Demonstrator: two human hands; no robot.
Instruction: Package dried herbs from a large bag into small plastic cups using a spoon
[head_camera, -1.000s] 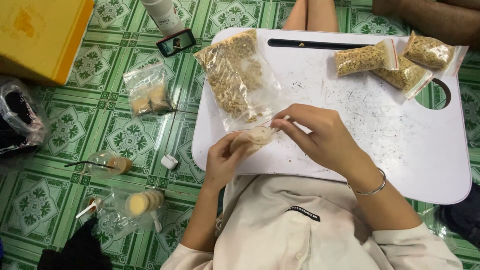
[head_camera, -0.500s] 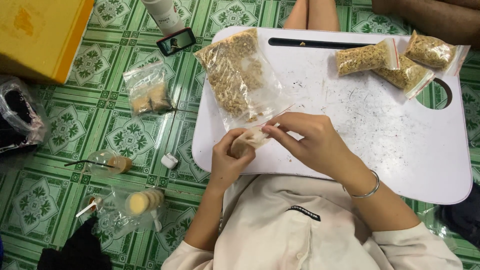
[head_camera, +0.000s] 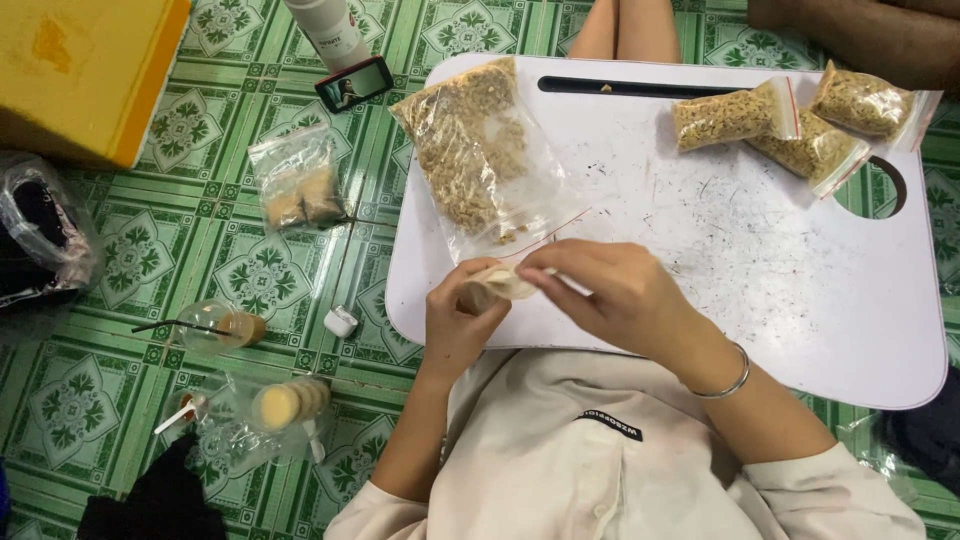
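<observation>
My left hand (head_camera: 455, 320) and my right hand (head_camera: 605, 295) meet at the near left edge of a white lap table (head_camera: 760, 260). Together they grip a small pale packet (head_camera: 497, 283), the left hand cupping it from below and the right hand's fingertips pinching its top. Just beyond the hands lies a large clear bag (head_camera: 480, 160) partly filled with tan grain-like bits, its mouth toward me. Three small filled bags (head_camera: 790, 125) lie at the table's far right.
The green patterned floor tiles hold a yellow box (head_camera: 85, 70), a phone (head_camera: 353, 83), a clear bag of biscuits (head_camera: 297, 180), a plastic cup with a straw (head_camera: 215, 328), a sleeve of round biscuits (head_camera: 285, 403) and a dark bag (head_camera: 40, 235).
My hands have stayed at the table's near edge. The right hand's fingers have shifted slightly on the top of the small packet.
</observation>
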